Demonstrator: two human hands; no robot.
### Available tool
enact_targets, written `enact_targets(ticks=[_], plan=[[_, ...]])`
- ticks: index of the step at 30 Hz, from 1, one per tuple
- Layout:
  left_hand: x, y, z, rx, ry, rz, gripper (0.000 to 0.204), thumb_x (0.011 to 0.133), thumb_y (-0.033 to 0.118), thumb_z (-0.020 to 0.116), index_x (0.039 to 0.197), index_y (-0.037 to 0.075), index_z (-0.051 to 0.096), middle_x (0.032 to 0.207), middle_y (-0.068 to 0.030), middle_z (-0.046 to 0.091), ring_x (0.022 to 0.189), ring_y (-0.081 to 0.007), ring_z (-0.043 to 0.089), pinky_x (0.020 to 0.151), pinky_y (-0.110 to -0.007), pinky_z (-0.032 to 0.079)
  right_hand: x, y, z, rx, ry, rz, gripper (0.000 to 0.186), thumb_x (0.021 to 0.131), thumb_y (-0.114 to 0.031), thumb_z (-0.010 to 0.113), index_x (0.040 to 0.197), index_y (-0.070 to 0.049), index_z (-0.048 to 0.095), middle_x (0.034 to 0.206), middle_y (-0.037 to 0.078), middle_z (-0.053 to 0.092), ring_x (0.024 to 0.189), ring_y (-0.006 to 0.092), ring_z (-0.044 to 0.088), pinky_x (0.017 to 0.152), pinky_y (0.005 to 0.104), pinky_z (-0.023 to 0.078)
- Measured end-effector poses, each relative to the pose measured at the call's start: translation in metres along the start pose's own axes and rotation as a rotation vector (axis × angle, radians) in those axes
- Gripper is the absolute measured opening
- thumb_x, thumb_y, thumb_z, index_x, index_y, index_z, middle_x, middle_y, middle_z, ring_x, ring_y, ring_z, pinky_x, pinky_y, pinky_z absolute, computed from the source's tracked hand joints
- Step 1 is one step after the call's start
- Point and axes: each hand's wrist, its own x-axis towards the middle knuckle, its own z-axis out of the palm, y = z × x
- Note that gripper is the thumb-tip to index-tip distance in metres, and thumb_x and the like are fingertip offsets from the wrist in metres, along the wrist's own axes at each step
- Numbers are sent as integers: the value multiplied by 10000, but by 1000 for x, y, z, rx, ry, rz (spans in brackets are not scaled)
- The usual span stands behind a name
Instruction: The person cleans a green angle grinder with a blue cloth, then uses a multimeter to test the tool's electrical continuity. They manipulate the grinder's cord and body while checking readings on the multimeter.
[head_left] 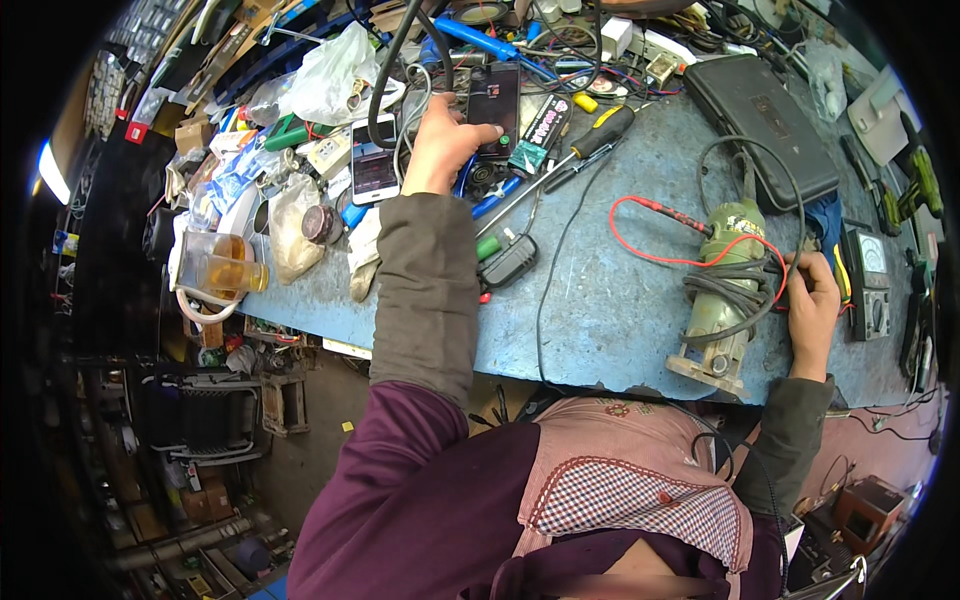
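Note:
My left hand [440, 140] reaches to the back of the blue workbench [610, 310]. It grips the near left corner of a flat black device [497, 100], with the thumb lying on its face. My right hand [812, 305] rests at the right, its fingers closed on the end of a red test lead [690, 262]. That hand presses against a green power tool [725, 285] lying on the bench with its dark cord wound round the body. The lead's red probe [668, 210] lies loose on the bench to the left of the tool.
A white phone [375, 160], a yellow-and-black screwdriver [592, 137] and a small black box [508, 260] lie near my left arm. A black case [762, 125] sits at the back right, an analog meter [871, 272] beside my right hand, a jug of amber liquid [225, 265] at the left edge.

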Motion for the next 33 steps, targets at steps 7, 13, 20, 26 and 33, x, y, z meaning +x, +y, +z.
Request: enact_targets(ticks=[7,13,20,26,33], plan=[[7,-10,4,150,-12,38,1100,721,162,986,1631,-96,426,1457,-300,646,1303,-359,688,1112,-428,550,-1,-1,0,7,8,6,111,1016,60,619,1087,46,703,1029,42,675,969,132,622,894,272,504],[-5,11,1,-17,7,-46,1044,789,161,955,1630,-122,405,1431,-294,647,1271,-331,684,1080,-401,556,-1,-5,2,25,33,-13,77,1003,62,633,1052,51,691,1000,57,669,944,144,620,876,282,505],[7,-13,-24,191,0,-23,773,813,129,931,1467,-124,606,993,-134,764,825,-182,705,707,-331,532,0,-6,4,40,28,4,79,1008,66,632,1056,47,693,1004,48,662,941,135,609,876,275,498],[-8,7,-27,399,-99,-56,456,736,157,946,1124,-26,793,917,-157,790,877,-272,767,794,-393,580,-1,-2,0,7,12,0,125,1020,60,620,1098,39,716,1034,32,679,978,125,624,904,275,508],[-14,8,-20,611,-94,36,240,745,139,910,944,14,867,874,-183,807,833,-301,782,778,-410,604,-1,4,1,64,12,8,147,1032,54,610,1123,32,723,1041,15,682,974,113,622,900,268,510]])
